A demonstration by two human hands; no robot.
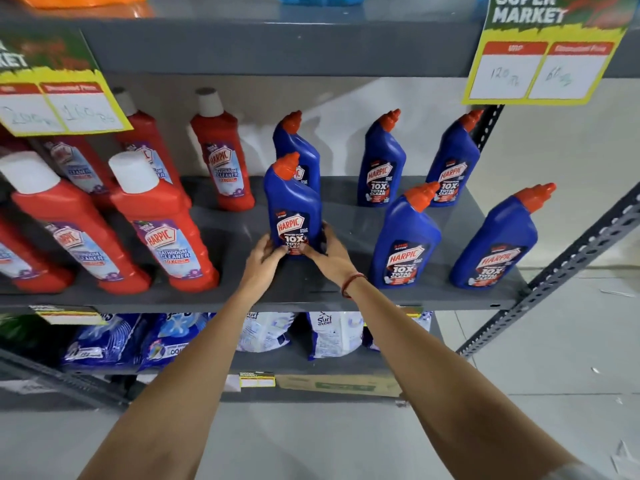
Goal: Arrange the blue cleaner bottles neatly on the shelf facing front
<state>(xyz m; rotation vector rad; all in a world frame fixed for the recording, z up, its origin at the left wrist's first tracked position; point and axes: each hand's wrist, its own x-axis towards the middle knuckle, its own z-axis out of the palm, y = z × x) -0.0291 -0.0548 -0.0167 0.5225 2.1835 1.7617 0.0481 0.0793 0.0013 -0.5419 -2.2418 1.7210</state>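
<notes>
Several blue cleaner bottles with orange caps stand on the grey shelf (221, 296). One blue bottle (292, 206) stands upright in the middle with its label to the front. My left hand (265, 258) grips its base from the left and my right hand (329, 252) grips it from the right. Directly behind it stands another blue bottle (298, 150). Two more stand at the back right (382, 161) (453, 164), and two at the front right (405, 240) (495, 244), all with labels to the front.
Red bathroom cleaner bottles (166, 223) with white caps fill the shelf's left half. Yellow price signs hang from the shelf above (540, 64) (52, 98). Detergent bags (332, 334) lie on the lower shelf. The slotted metal upright (568, 268) marks the rack's right end.
</notes>
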